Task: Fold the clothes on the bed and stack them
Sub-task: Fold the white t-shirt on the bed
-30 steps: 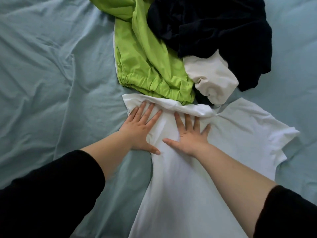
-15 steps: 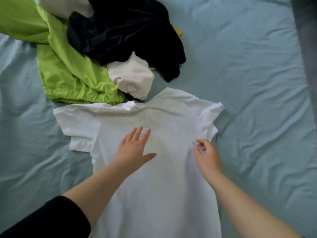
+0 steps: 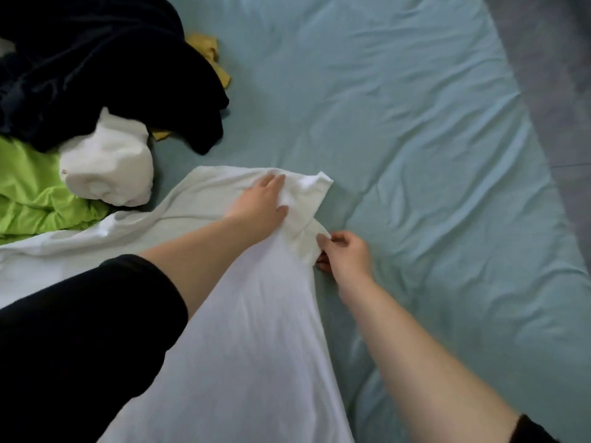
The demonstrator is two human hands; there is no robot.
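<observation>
Two hands [image 3: 260, 206] [image 3: 347, 254], white T-shirt [image 3: 256, 321] sleeve [image 3: 308, 195] between them

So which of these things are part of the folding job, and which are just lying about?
Part of the job: white T-shirt, left hand resting on it, right hand pinching its sleeve; still to fold: black garment, green garment, white bundle, yellow cloth.
Just there: blue bedsheet, grey floor.
</observation>
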